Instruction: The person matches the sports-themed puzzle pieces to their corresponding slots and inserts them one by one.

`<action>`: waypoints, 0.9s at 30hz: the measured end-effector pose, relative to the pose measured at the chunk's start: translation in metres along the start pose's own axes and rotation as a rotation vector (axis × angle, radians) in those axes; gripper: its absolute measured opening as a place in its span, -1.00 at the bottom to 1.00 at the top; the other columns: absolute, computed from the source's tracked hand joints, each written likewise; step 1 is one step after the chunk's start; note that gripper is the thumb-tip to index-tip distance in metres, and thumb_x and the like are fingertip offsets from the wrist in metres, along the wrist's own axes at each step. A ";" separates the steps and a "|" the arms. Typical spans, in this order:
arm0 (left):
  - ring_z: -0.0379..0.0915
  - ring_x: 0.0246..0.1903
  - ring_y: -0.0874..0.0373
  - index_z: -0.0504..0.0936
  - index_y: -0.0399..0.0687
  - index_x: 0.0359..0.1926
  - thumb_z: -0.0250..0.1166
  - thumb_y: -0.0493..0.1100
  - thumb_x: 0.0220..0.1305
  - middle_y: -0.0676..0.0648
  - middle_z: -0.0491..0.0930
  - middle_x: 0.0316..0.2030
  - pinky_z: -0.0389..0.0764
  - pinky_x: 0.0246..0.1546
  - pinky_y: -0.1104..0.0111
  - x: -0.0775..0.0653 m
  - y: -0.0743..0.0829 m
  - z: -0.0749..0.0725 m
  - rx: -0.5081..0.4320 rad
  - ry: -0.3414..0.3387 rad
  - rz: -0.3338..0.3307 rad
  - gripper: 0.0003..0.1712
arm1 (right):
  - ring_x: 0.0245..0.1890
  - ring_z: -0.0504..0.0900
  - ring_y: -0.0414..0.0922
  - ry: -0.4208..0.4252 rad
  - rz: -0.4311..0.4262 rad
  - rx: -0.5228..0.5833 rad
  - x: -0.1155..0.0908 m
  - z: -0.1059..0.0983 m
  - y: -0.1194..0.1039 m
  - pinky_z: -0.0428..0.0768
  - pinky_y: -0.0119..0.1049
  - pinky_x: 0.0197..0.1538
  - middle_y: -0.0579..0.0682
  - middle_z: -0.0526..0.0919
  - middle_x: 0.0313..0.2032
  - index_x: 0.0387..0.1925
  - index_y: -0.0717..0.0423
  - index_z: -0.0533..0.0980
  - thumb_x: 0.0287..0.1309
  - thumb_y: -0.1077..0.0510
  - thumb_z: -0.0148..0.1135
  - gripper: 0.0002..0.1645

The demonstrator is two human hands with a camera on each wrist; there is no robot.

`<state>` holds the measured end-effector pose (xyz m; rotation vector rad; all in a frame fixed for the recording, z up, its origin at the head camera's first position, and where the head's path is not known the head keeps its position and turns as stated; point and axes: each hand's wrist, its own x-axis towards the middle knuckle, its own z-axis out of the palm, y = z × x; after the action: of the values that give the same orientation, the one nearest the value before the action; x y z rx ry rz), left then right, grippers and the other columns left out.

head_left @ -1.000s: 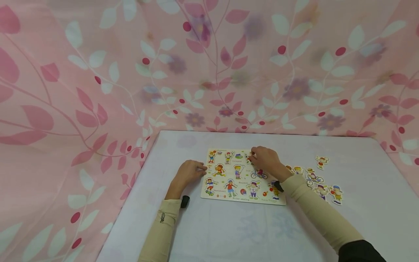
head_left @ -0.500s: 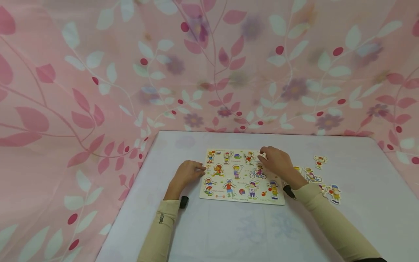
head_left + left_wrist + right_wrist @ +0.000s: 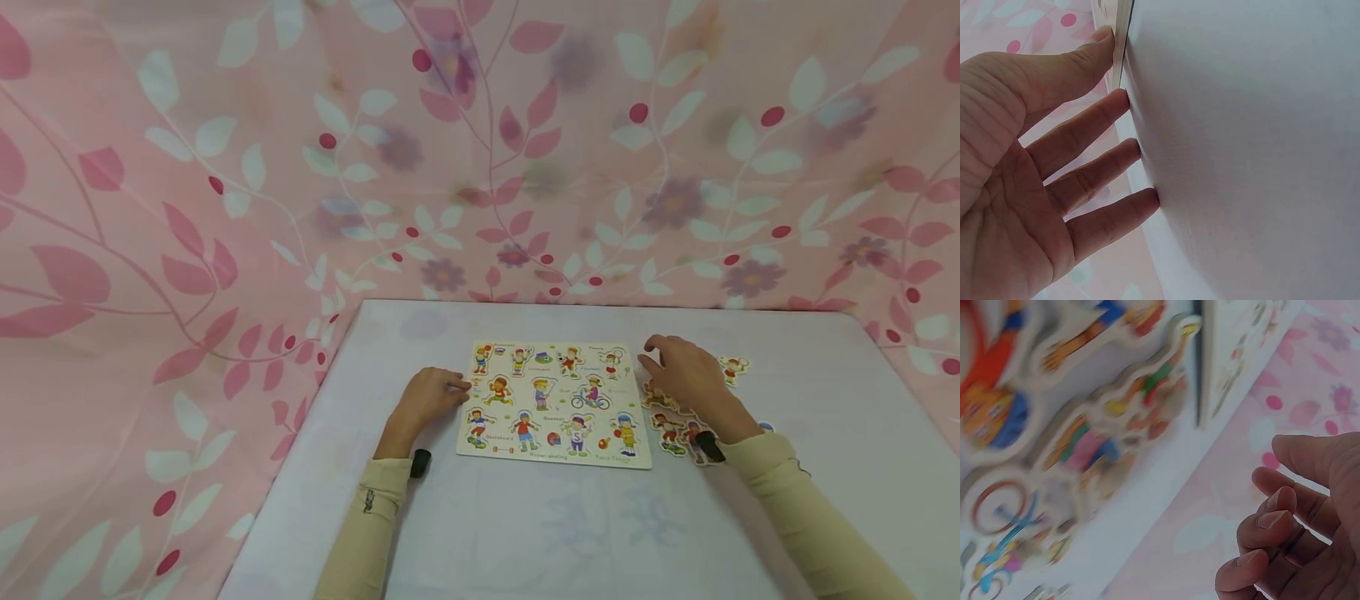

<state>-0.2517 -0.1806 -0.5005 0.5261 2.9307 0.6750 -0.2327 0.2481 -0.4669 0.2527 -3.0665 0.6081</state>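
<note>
The white puzzle board (image 3: 555, 462) lies flat on the table, with colourful sports-figure pictures in rows. At its left edge rests my left hand (image 3: 429, 396); in the left wrist view that hand (image 3: 1054, 144) touches the edge of the board (image 3: 1121, 37) with its thumb and index fingertip, the other fingers spread over the cloth. Just right of the board hovers my right hand (image 3: 686, 375), holding nothing. Its fingers (image 3: 1266, 525) are loosely bent in the right wrist view. Loose figure pieces (image 3: 667, 433) lie beneath and beside it, partly hidden by the hand and forearm.
A tennis-figure piece (image 3: 733, 369) lies beyond my right hand. In the right wrist view, a cyclist piece (image 3: 1007, 515) lies among several others. White cloth covers the table (image 3: 525, 533), and a pink floral curtain (image 3: 480, 167) hangs behind and at the left.
My right hand has moved right, from the board's upper right part to beyond its right edge, uncovering the football and tennis figures on the board. My left hand stays at the left edge.
</note>
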 end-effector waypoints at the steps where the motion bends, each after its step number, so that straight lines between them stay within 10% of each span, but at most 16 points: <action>1: 0.50 0.14 -0.07 0.80 -0.01 -0.14 0.47 -0.11 0.16 -0.06 0.66 0.04 0.43 0.21 0.07 0.000 0.000 0.000 -0.001 -0.001 0.000 -0.77 | -0.66 0.35 -0.10 -0.003 0.005 0.003 -0.001 -0.001 0.006 0.30 -0.26 -0.66 -0.02 0.48 -0.52 0.01 0.20 0.54 0.35 0.03 0.19 -0.64; 27: 0.55 0.10 -0.03 0.81 0.00 -0.16 0.47 -0.11 0.15 -0.05 0.68 0.01 0.46 0.17 0.10 0.002 -0.005 0.004 0.049 0.037 0.058 -0.79 | -0.41 0.56 0.05 -0.075 0.151 -0.046 -0.020 -0.023 0.116 0.54 -0.08 -0.47 0.25 0.63 -0.31 -0.14 0.35 0.52 0.25 0.08 0.19 -0.64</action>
<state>-0.2541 -0.1825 -0.5067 0.6122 2.9840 0.6281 -0.2320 0.3656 -0.4906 0.0444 -3.1892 0.5442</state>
